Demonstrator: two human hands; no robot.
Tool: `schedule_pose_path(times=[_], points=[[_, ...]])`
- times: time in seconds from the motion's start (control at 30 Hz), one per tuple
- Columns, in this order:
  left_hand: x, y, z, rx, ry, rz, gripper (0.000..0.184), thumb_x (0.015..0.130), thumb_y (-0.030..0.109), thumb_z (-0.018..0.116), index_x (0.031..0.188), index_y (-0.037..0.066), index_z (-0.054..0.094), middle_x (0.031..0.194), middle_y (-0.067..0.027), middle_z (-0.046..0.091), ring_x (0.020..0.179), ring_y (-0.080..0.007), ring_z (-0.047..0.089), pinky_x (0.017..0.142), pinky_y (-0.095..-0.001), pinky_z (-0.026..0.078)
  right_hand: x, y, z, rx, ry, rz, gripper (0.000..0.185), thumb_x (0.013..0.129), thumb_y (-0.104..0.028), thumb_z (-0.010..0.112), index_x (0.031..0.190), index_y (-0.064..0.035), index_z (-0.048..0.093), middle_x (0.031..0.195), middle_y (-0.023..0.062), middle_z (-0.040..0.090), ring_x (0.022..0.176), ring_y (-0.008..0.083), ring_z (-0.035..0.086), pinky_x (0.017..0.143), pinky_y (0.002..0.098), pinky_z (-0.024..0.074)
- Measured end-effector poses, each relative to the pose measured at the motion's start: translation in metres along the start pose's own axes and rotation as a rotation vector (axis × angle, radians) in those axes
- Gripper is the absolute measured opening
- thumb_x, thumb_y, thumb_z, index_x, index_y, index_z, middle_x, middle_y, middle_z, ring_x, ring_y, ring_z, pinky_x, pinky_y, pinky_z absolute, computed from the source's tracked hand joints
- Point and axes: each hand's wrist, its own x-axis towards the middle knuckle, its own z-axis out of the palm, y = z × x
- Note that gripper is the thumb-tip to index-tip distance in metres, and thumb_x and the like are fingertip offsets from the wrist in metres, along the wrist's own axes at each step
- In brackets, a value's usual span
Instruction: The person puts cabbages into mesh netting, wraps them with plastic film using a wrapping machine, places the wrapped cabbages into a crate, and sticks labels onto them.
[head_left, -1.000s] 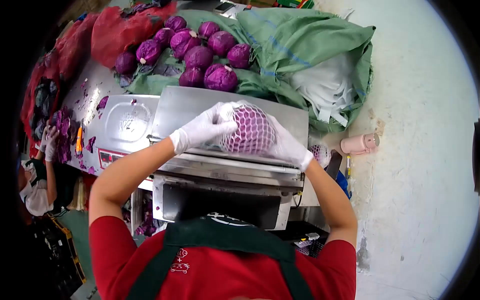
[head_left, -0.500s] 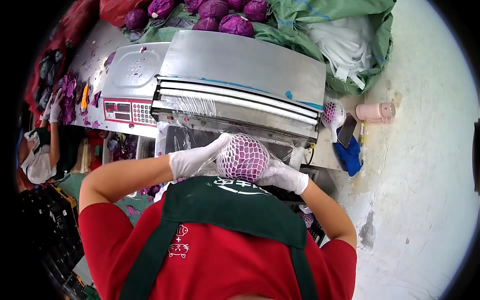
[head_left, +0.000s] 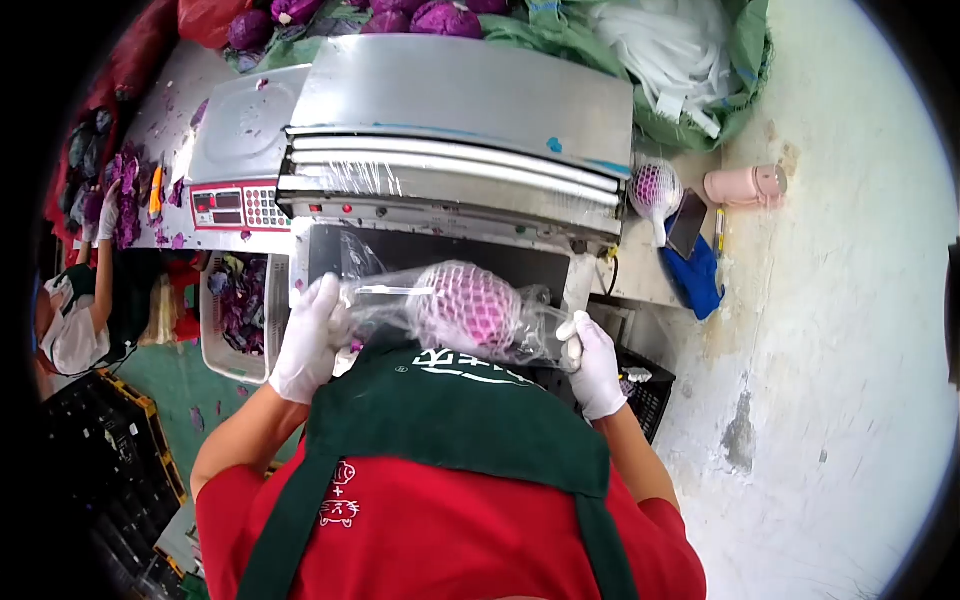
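Observation:
A purple cabbage (head_left: 470,308) in a white foam net hangs in front of my apron, with clear plastic film (head_left: 385,300) around it. The film is stretched sideways past both sides of the cabbage. My left hand (head_left: 312,342), in a white glove, is closed on the film's left end. On the other side, my gloved right hand (head_left: 594,366) pinches the gathered right end. Just beyond stands the film wrapping machine (head_left: 460,95), its white rollers (head_left: 450,165) facing me and a dark plate below them.
A scale (head_left: 240,150) adjoins the machine on the left. Below it sits a white basket (head_left: 212,335) of cabbage leaves. Rightward are another netted cabbage (head_left: 657,190), a phone (head_left: 687,222), a blue cloth (head_left: 692,280) and a pink bottle (head_left: 745,187). A co-worker's gloved hands (head_left: 108,212) show far left.
My hands have moved apart from the cabbage's sides to the film's ends, pulling the film out left and right. The cabbage is now covered by film.

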Motion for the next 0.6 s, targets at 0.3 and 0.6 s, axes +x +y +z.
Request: schedule_pose_path(times=[0.3, 0.6], points=[[0.099, -0.153, -0.042, 0.947, -0.679, 0.112, 0.026, 0.09, 0.009, 0.056, 0.115, 0.003, 0.06, 0.109, -0.0075, 0.066, 0.093, -0.0174, 0.061, 0.084, -0.0326, 0.049, 0.058, 0.119, 0.028, -0.71, -0.501, -0.077, 0.029, 0.099, -0.016, 0.036, 0.114, -0.0055, 0.058, 0.108, 0.0053, 0.063, 0.096, 0.0178, 0.058, 0.084, 0.0298, 0.0454], [0.069, -0.093, 0.017, 1.617, -0.517, 0.548, 0.029, 0.079, 0.028, 0.061, 0.104, 0.012, 0.059, 0.102, -0.0077, 0.061, 0.1, -0.0311, 0.057, 0.087, -0.0423, 0.045, 0.026, 0.127, 0.049, 0.198, -0.704, -0.106, 0.031, 0.099, -0.015, 0.04, 0.126, -0.0062, 0.051, 0.128, 0.0053, 0.053, 0.118, 0.0141, 0.051, 0.101, 0.0291, 0.0419]])
